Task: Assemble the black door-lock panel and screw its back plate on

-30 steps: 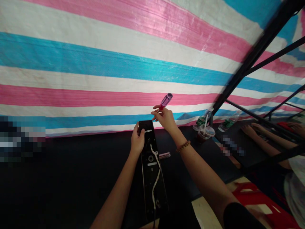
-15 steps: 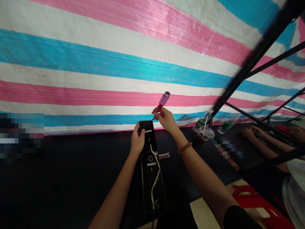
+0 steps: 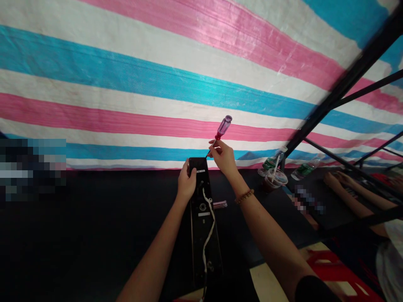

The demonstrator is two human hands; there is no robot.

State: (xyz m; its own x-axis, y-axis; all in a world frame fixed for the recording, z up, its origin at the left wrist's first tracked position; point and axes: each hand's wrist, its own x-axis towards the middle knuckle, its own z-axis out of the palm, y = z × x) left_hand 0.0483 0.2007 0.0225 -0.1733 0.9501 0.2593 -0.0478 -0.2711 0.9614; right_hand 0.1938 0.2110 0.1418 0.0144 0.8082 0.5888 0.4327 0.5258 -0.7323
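A long black device casing point(image 3: 199, 235) lies lengthwise on the dark table, with a whitish cable point(image 3: 210, 235) running along its upper face. My left hand point(image 3: 187, 183) grips the far left edge of the casing, thumb on top. In my right hand point(image 3: 223, 157) is a screwdriver point(image 3: 224, 127) with a clear purple and red handle. The fingers pinch its thin shaft, and the handle leans up and to the right. Its tip meets the far right corner of the casing; the exact contact point is too small to make out.
A pink-and-white packet-like item point(image 3: 219, 204) lies right of the casing. Farther right are a lidded drink cup point(image 3: 274, 179) with a straw, plastic bottles point(image 3: 304, 169) and a black metal frame point(image 3: 310, 126). Another person's hands point(image 3: 333, 180) rest on the table. A striped sheet point(image 3: 141, 84) hangs behind.
The view has shifted slightly, so the scene appears a little farther right. Both hands keep their holds, and the screwdriver tip stays at the casing's far right corner.
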